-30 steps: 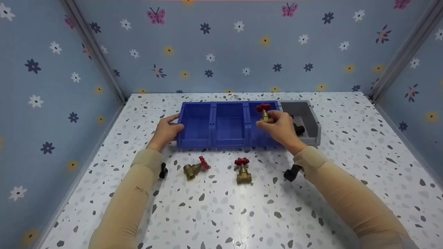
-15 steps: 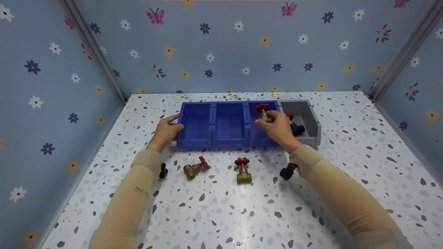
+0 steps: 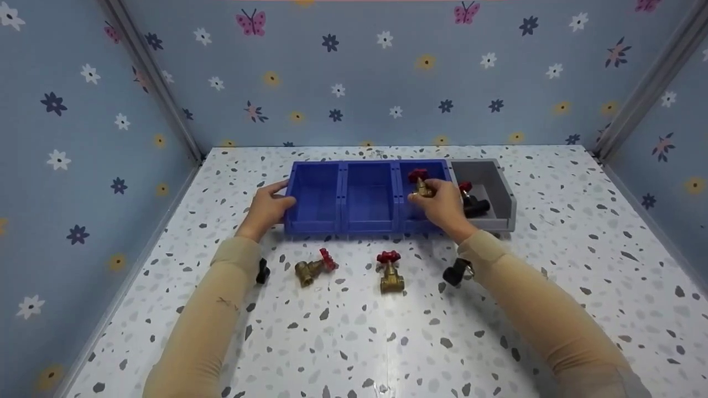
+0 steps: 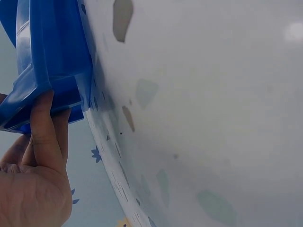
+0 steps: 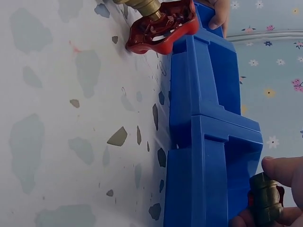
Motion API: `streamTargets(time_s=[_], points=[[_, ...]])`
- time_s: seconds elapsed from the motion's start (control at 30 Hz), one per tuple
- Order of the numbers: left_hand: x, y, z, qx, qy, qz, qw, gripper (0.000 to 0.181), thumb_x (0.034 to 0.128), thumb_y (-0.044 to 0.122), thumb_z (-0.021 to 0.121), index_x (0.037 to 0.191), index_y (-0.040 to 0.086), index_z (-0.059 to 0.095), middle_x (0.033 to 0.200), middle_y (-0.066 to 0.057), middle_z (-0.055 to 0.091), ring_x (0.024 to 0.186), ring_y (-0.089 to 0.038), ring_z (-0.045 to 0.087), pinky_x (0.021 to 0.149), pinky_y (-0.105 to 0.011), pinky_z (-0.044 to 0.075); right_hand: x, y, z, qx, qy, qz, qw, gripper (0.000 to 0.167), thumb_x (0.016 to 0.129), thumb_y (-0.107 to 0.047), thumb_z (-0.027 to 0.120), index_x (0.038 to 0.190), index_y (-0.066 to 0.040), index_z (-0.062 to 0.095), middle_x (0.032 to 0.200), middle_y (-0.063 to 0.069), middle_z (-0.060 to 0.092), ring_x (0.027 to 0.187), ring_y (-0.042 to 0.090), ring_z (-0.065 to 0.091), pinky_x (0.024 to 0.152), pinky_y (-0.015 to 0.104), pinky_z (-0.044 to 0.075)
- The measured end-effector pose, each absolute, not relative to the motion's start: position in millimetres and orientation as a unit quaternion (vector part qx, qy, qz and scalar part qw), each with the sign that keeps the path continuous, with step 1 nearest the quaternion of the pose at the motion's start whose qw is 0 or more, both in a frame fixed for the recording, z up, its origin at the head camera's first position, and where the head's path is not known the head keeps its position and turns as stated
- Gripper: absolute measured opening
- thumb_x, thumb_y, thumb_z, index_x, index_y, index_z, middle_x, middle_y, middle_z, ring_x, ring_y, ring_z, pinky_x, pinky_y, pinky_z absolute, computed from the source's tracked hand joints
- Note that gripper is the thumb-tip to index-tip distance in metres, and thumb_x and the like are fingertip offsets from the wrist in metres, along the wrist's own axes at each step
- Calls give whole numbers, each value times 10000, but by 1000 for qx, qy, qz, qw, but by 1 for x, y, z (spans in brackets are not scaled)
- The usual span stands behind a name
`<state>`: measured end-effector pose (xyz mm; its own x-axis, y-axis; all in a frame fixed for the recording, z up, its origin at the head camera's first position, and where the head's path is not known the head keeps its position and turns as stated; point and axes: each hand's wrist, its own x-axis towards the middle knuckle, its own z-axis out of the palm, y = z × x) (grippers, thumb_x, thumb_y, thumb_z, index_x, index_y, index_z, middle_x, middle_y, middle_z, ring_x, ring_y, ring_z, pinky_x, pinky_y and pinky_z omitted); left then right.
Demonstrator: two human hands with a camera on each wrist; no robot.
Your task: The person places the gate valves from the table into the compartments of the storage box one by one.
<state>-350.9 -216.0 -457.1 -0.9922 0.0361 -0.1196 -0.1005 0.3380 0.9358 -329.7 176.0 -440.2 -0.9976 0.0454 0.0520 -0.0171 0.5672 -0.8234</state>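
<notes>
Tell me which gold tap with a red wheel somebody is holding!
The brass valve pinched in the right hand, at the rightmost blue bin. Two others lie on the table, untouched.

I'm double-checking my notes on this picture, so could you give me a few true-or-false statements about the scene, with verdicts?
1. The left hand holds the leftmost blue bin. True.
2. The right hand holds nothing. False: it holds a brass valve with a red handwheel.
3. The gray bin stands at the left end of the row. False: it is at the right end.
4. A left valve and a middle valve lie on the table. True.
5. The gray bin is empty. False: a black item lies inside.
</notes>
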Motion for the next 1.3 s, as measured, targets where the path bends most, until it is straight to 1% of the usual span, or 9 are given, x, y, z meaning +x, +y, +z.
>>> streamTargets(time_s=[0.1, 0.2, 0.43, 0.63, 0.8, 0.97, 1.13, 1.3], points=[[-351, -216, -457, -22, 814, 577, 61, 693, 1030, 116, 587, 1696, 121, 396, 1424, -305, 673, 1264, -437, 720, 984, -493, 648, -331, 175, -443, -8, -886, 464, 31, 570, 1017, -211, 771, 1475, 87, 610, 1350, 246, 710, 1122, 276, 665, 980, 416, 580], [-351, -216, -457, -26, 812, 579, 63, 693, 1031, 110, 587, 1697, 126, 396, 1429, -305, 669, 1269, -437, 717, 996, -499, 641, -331, 173, -444, -8, -885, 464, 28, 570, 1016, -200, 771, 1475, 96, 606, 1321, 247, 717, 1084, 268, 664, 936, 395, 574], [-352, -215, -457, -30, 812, 580, 58, 688, 1026, 108, 589, 1690, 115, 409, 1440, -309, 664, 1268, -444, 716, 988, -508, 642, -334, 169, -448, -9, -891, 452, 49, 483, 996, -180, 785, 1381, 90, 679, 1201, 235, 745, 981, 233, 661, 838, 352, 563], [-354, -215, -459, -30, 814, 577, 60, 685, 1032, 117, 596, 1691, 124, 409, 1440, -300, 669, 1268, -437, 717, 952, -465, 661, -336, 167, -452, -10, -898, 437, 51, 424, 990, -174, 786, 1317, 86, 716, 1168, 235, 759, 970, 252, 679, 838, 384, 582], [-354, -217, -461, -26, 816, 575, 58, 690, 1027, 122, 604, 1689, 127, 413, 1427, -299, 677, 1256, -432, 724, 906, -432, 676, -338, 164, -455, -12, -904, 425, 50, 379, 993, -156, 785, 1280, 86, 734, 1144, 228, 773, 946, 251, 695, 815, 379, 590], [-353, -217, -459, -23, 818, 572, 56, 687, 1032, 123, 601, 1691, 122, 408, 1416, -294, 686, 1249, -423, 730, 909, -422, 676, -339, 162, -457, -13, -909, 413, 54, 353, 990, -142, 787, 1256, 86, 741, 1124, 226, 780, 933, 253, 705, 802, 383, 594], [-353, -216, -459, -30, 814, 577, 62, 690, 1037, 120, 600, 1697, 135, 399, 1415, -290, 682, 1249, -420, 731, 963, -465, 660, -340, 161, -459, -27, -914, 402, 56, 265, 978, -147, 787, 1151, 54, 775, 1070, 192, 786, 899, 232, 675, 790, 374, 567], [-353, -215, -459, -31, 819, 570, 61, 689, 1043, 128, 594, 1701, 129, 387, 1425, -291, 675, 1256, -420, 727, 988, -483, 649, -344, 161, -461, -28, -914, 400, 55, 143, 971, -135, 788, 995, 3, 761, 924, 92, 733, 801, 193, 623, 705, 327, 509]])
